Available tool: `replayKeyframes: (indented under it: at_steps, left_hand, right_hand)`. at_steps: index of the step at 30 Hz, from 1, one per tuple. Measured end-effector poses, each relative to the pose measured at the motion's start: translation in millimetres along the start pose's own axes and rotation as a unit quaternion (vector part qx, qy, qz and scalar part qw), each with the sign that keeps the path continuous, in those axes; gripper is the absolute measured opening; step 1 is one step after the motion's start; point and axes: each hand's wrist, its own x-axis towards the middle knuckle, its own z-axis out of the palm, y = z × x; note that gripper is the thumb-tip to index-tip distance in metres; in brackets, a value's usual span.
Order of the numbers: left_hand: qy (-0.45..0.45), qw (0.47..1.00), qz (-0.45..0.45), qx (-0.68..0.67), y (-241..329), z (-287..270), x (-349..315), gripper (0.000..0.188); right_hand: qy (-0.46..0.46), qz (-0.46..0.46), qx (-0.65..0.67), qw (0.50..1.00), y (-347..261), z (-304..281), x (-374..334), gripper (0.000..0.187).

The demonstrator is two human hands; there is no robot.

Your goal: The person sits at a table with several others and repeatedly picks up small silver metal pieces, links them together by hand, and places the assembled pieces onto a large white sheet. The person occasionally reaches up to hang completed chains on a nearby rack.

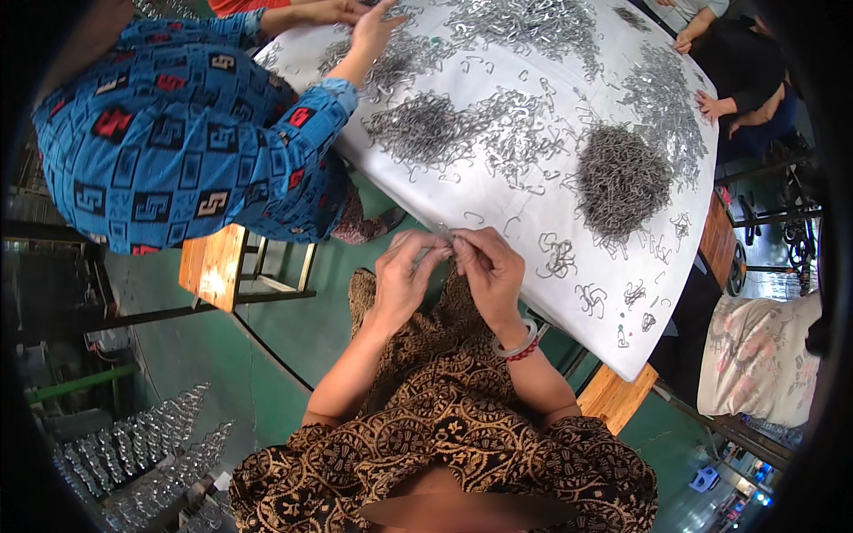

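Close to the near edge of the white-covered table (604, 351), my left hand (404, 274) and my right hand (490, 271) meet fingertip to fingertip. Both are closed in a pinch. A small greyish bit shows at the fingertips, too small and too covered to name. On the table just past my hands lie a few loose bent wire hooks (475, 218). Farther off are a dark, dense heap of metal hooks (625, 182) to the right and a looser heap (422, 127) to the left. Shinier metal pieces (522, 133) spread between them.
A person in a blue patterned top (178, 142) works at the table on my left; other people's hands (708, 107) reach in at the far right. Wooden stools (213, 266) stand around the table. Racks of shiny metal parts (133, 444) are at the lower left.
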Motion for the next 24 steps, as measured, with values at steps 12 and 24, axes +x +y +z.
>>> replayKeyframes:
  at_steps: [12, 24]
  left_hand:
    - [-0.011, 0.999, -0.011, -0.032, -13.2, -10.2, -9.9, 0.016]
    - [-0.088, 0.951, 0.123, 0.269, -85.7, 40.0, 124.2, 0.013]
  right_hand:
    - [-0.019, -0.017, 0.044, 0.999, 1.5, 7.6, 1.8, 0.013]
    - [-0.045, 0.013, 0.046, 0.998, 1.3, 2.7, 4.1, 0.016]
